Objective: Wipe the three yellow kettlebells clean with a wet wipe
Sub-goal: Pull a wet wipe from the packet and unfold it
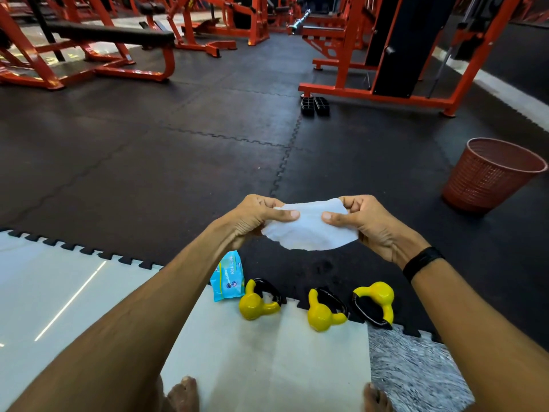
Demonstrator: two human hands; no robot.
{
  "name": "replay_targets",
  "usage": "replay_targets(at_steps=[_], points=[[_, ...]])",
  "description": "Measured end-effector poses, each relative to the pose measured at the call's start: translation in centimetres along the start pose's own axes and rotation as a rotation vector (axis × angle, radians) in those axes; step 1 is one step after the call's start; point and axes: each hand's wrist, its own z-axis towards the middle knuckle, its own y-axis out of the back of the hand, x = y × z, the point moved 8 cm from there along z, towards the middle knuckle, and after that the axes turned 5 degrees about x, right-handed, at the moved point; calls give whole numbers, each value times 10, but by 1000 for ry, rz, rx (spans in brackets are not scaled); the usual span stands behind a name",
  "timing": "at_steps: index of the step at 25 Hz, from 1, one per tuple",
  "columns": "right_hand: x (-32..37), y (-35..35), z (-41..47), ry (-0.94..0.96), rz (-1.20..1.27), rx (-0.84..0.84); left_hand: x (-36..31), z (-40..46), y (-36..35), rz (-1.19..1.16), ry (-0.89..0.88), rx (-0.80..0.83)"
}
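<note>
A white wet wipe (309, 230) is stretched between my left hand (255, 217) and my right hand (367, 223), each pinching one side of it, held in the air above the floor. Below them three yellow kettlebells with black handles lie on their sides in a row at the edge of the black mat: the left kettlebell (252, 304), the middle kettlebell (320, 315) and the right kettlebell (378, 297). A blue wet wipe pack (227, 278) stands just left of the left kettlebell.
A red mesh waste basket (487, 176) stands on the mat at the right. Orange gym machines (386, 55) and a bench (113, 37) fill the back. A pale floor tile (267, 367) lies under my feet, which show at the bottom edge.
</note>
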Motion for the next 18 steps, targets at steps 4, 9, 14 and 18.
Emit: replay_targets(at_steps=[4, 9, 14, 18], points=[[2, 7, 0, 20, 116, -75, -6, -2, -6, -240, -53, 86], [-4, 15, 0, -64, 281, -172, -5, -1, 0, -314, -9, -7], [-10, 16, 0, -124, 347, -164, 1, -3, 0, -409, 57, -53], [16, 11, -4, 45, 352, -61, -24, -1, 4, -388, -162, -96]])
